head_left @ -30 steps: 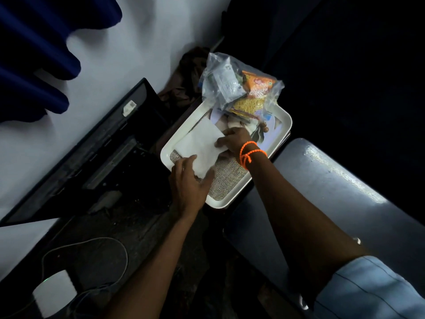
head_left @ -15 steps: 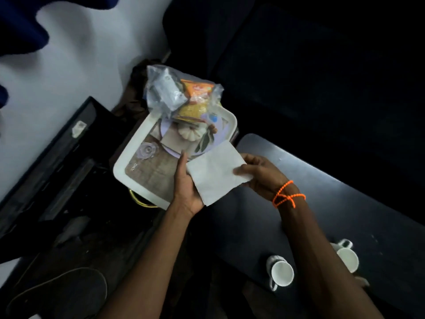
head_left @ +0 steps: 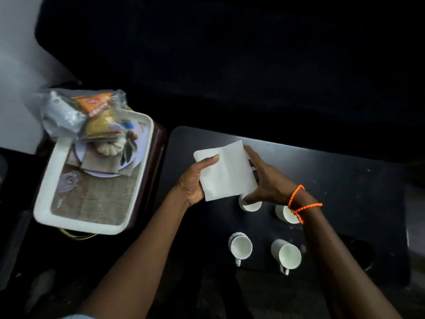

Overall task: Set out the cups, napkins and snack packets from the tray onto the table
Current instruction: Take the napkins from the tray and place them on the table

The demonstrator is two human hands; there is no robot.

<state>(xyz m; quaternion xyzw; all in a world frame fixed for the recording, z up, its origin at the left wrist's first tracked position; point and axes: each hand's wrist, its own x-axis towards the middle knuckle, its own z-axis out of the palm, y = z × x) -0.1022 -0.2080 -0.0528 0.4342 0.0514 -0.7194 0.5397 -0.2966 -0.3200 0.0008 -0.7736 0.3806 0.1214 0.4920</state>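
Note:
A white napkin (head_left: 226, 173) is held flat above the black table (head_left: 345, 180) by both hands. My left hand (head_left: 195, 183) grips its left edge with the thumb on top. My right hand (head_left: 266, 180), with orange bead bands at the wrist, holds its right edge. Several white cups stand on the table: one (head_left: 251, 206) just under my right hand, one (head_left: 286, 214) behind my right wrist, and two nearer me (head_left: 240, 247) (head_left: 287, 255). The white tray (head_left: 46, 203) at the left holds a clear bag of snack packets (head_left: 92, 113) at its far end.
The tray rests on a dark stand left of the table, with a patterned mat and a printed picture on its floor. A pale wall (head_left: 16, 65) is at the far left. Dark seating lies behind the table. The floor below is dim.
The napkin was lifted off the tray and carried right over the table in both hands. The view swung right, bringing the cups into sight.

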